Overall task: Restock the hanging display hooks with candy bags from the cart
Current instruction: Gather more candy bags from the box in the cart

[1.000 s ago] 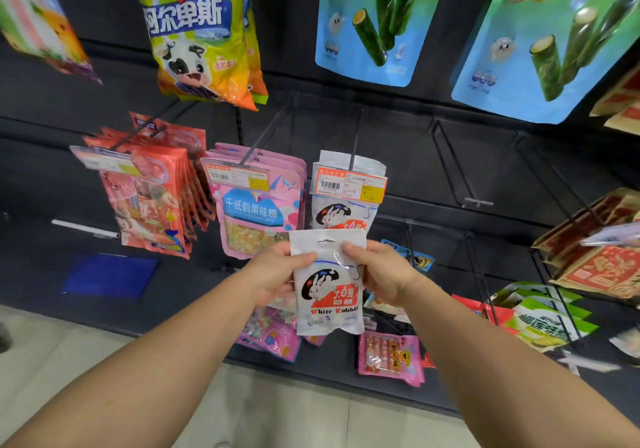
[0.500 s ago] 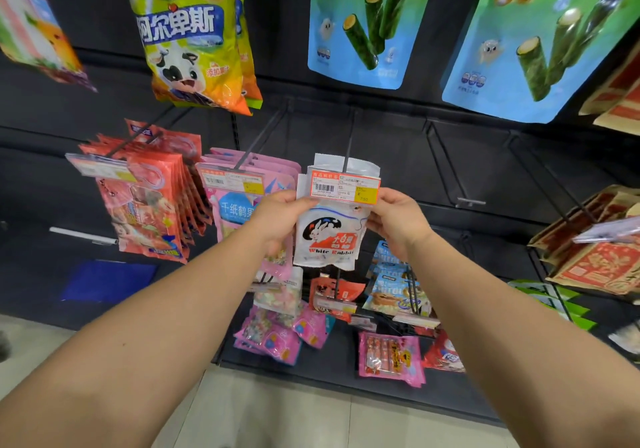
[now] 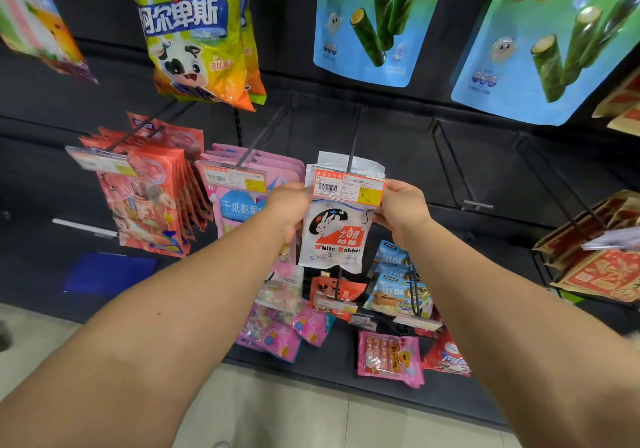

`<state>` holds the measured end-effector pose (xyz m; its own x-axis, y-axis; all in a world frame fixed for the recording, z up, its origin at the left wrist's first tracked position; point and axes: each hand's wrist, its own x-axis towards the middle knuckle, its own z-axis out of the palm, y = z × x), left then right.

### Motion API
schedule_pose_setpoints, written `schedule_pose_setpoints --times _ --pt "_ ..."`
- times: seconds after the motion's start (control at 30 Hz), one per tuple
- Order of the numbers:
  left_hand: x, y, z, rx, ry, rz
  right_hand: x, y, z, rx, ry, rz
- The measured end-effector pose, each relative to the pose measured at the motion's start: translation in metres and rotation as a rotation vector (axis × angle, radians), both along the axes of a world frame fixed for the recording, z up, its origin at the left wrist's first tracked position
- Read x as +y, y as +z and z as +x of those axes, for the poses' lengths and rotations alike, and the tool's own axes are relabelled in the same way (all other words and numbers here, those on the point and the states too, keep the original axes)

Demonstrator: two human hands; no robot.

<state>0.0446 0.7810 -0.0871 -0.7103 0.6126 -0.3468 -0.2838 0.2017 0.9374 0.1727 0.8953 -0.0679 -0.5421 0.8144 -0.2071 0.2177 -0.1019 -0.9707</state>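
Both hands are up at the hook [image 3: 351,156] right now, holding a white candy bag [image 3: 334,236] by its 2 top corners, just under the orange price tag [image 3: 349,188] at the tip of the hook. Left hand [image 3: 289,210] has its fingers curled round the bag's left edge, right hand [image 3: 403,210] pinches the right edge near the top, so both have a proper hold and neither is loose. The bag hangs straight down between them, right in front of another white bag [image 3: 349,162] already on that hook. I can't tell if the hang hole is over the wire yet since the tag hides it. This thing looks light and floppy, thin crinkly plastic with loose sweets settled in the bottom, so it'll sag and swing if you grab low. Best to hold the flat sealed strip on either side of the hole and keep it taut so the hole stays open for the wire. Plastic is a bit slick too, so pinch firm. The pink bags [image 3: 242,201] on the next hook sit just beside the left hand, easy to bump.
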Motion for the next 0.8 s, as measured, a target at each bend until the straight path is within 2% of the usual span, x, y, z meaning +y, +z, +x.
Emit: schedule_pose_setpoints --times 0.13,0.23,0.3,0.37,0.43,0.53,0.63,0.7,0.8 --pt "0.001 -0.012 0.001 0.011 0.038 -0.042 -0.003 -0.004 0.002 -0.024 -0.029 0.033" --pt "-0.014 -0.026 0.008 0.127 0.036 -0.07 -0.009 -0.025 0.016 -0.045 -0.039 0.041" --pt "-0.031 -0.04 0.015 0.193 0.033 -0.123 -0.015 -0.054 0.027 -0.208 -0.019 0.062" --pt "-0.054 -0.056 0.019 0.241 0.015 -0.203 -0.029 -0.08 0.031 -0.462 0.125 0.114" --pt "-0.083 -0.073 0.017 0.286 -0.006 -0.307 -0.049 -0.098 0.022 -0.591 0.341 0.146" --pt "-0.134 -0.089 0.002 0.435 -0.026 -0.496 -0.089 -0.103 -0.015 -0.545 0.545 0.187" --pt "-0.192 -0.088 -0.024 0.613 0.002 -0.767 -0.139 -0.098 -0.069 -0.535 0.722 0.331" --pt "-0.235 -0.084 -0.045 0.669 0.037 -0.914 -0.178 -0.093 -0.11 -0.541 0.851 0.522" --pt "-0.31 -0.077 -0.085 0.661 0.09 -1.066 -0.251 -0.088 -0.179 -0.521 1.013 0.803"
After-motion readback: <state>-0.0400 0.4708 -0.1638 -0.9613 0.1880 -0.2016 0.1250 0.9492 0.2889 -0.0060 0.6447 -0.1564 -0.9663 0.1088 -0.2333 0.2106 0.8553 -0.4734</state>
